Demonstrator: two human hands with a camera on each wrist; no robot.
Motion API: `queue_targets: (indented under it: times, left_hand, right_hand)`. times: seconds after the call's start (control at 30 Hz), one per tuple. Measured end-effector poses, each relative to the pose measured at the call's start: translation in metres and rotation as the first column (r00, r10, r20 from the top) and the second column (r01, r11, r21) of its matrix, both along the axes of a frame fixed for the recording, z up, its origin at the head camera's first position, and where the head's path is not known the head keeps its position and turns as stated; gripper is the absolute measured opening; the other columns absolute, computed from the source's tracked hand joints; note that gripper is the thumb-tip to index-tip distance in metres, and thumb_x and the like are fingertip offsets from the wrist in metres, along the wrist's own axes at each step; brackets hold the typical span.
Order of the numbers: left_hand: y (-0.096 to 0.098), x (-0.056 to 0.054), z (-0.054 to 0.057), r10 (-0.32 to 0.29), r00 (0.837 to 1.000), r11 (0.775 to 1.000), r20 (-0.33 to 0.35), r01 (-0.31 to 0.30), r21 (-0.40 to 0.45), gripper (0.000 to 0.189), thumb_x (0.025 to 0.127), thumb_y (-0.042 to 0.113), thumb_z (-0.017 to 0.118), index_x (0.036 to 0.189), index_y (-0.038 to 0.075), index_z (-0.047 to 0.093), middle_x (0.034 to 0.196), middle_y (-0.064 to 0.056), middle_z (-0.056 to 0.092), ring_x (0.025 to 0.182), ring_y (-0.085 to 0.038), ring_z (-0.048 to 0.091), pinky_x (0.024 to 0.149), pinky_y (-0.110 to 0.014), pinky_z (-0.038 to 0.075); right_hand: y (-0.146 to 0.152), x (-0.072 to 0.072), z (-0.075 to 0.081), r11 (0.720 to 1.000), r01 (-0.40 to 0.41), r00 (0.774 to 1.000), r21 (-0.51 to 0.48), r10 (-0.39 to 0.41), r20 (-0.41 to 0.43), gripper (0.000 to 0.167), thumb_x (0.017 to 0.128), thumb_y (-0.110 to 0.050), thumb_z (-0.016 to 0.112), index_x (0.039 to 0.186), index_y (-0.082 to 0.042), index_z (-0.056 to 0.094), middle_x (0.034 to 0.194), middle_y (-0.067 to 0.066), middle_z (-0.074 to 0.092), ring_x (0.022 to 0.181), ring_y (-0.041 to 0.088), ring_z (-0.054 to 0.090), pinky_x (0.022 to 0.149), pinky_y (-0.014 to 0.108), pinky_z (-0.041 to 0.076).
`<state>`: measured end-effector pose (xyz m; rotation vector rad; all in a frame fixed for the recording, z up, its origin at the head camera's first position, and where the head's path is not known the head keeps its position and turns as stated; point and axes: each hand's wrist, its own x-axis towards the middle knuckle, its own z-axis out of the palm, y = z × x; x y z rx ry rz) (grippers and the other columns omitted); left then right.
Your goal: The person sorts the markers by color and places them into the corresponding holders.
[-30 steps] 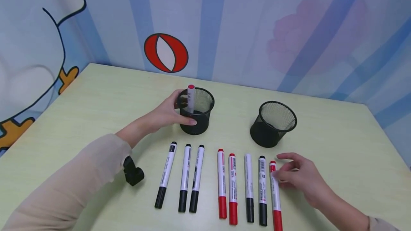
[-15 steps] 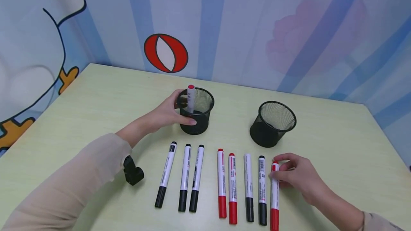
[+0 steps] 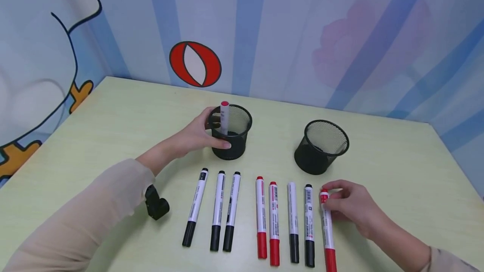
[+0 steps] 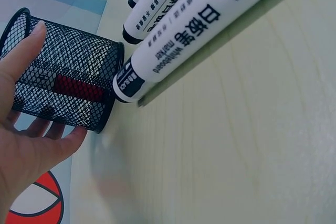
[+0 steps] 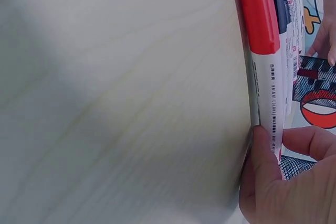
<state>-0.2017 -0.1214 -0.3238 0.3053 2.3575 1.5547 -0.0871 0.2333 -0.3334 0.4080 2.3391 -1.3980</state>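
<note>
My left hand (image 3: 194, 135) grips a black mesh pen cup (image 3: 235, 148) from its left side, thumb across the front. Inside that cup leans a marker (image 3: 224, 119) with a red end upward; its red cap (image 4: 79, 87) shows through the mesh in the left wrist view. At the right end of a row of markers, my right hand (image 3: 353, 209) pinches the upper end of a red marker (image 3: 327, 230) between thumb and fingers. The marker's red cap (image 5: 258, 14) points away from the hand in the right wrist view. It appears to lie on the table.
A second mesh pen cup (image 3: 321, 150) stands at the right behind the row. Left of the held marker lie a black marker (image 3: 309, 226), a black-capped one (image 3: 293, 221), two red ones (image 3: 274, 223) and several black ones (image 3: 217, 209). A patterned wall (image 3: 283, 32) rises behind the table.
My right hand has moved slightly left and closed its fingers on the red marker's upper end. That marker shifted a little left, then back right. The left hand and its cup stay put.
</note>
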Motion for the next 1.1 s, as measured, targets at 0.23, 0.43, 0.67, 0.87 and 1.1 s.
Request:
queue_targets:
  times: [0.23, 0.43, 0.67, 0.87, 1.1]
  left_hand:
    - [0.002, 0.001, 0.002, 0.005, 1.0, 1.0, -0.002, -0.005, 0.007, 0.094, 0.073, 0.017, 0.079, 0.145, 0.017, 0.019, 0.144, -0.007, 0.031, 0.134, -0.031, 0.024, 0.102, -0.055, 0.032]
    - [0.002, 0.002, 0.001, 0.002, 1.0, 1.0, 0.0, -0.002, 0.008, 0.093, 0.073, 0.017, 0.079, 0.145, 0.017, 0.02, 0.144, -0.008, 0.031, 0.134, -0.031, 0.024, 0.102, -0.055, 0.032]
    - [0.0, 0.002, 0.0, 0.001, 1.0, 1.0, -0.009, -0.001, 0.017, 0.091, 0.074, 0.016, 0.078, 0.144, 0.017, 0.02, 0.143, -0.008, 0.031, 0.134, -0.031, 0.023, 0.102, -0.055, 0.032]
    - [0.001, 0.001, 0.0, -0.001, 1.0, 1.0, -0.005, 0.001, 0.014, 0.091, 0.074, 0.016, 0.078, 0.144, 0.017, 0.02, 0.144, -0.008, 0.031, 0.134, -0.031, 0.024, 0.102, -0.055, 0.032]
    - [0.002, 0.001, 0.0, 0.006, 1.0, 1.0, -0.003, -0.006, 0.006, 0.092, 0.074, 0.017, 0.078, 0.145, 0.017, 0.019, 0.145, -0.008, 0.03, 0.135, -0.032, 0.023, 0.102, -0.055, 0.032]
  right_hand:
    - [0.004, -0.002, 0.003, 0.996, -0.012, 1.0, -0.083, 0.013, 0.019, 0.051, 0.08, 0.0, 0.067, 0.126, 0.006, 0.046, 0.091, 0.011, 0.054, 0.074, 0.019, 0.057, 0.067, 0.031, 0.055]
    - [0.006, -0.003, 0.01, 0.986, -0.06, 0.998, -0.153, 0.059, -0.011, 0.051, 0.081, -0.002, 0.066, 0.127, 0.005, 0.045, 0.096, 0.011, 0.054, 0.079, 0.019, 0.058, 0.07, 0.033, 0.055]
    - [0.005, -0.009, 0.028, 0.968, -0.111, 0.993, -0.226, 0.098, -0.069, 0.049, 0.084, -0.002, 0.063, 0.128, 0.006, 0.043, 0.1, 0.011, 0.052, 0.084, 0.02, 0.059, 0.074, 0.036, 0.055]
    - [0.003, -0.015, 0.045, 0.954, -0.147, 0.984, -0.259, 0.115, -0.135, 0.041, 0.084, 0.0, 0.062, 0.122, 0.003, 0.046, 0.099, 0.011, 0.051, 0.083, 0.02, 0.062, 0.074, 0.038, 0.055]
    - [0.001, -0.02, 0.063, 0.941, -0.201, 0.965, -0.273, 0.143, -0.218, 0.036, 0.085, 0.001, 0.06, 0.119, 0.0, 0.049, 0.096, 0.009, 0.051, 0.082, 0.019, 0.064, 0.073, 0.036, 0.055]
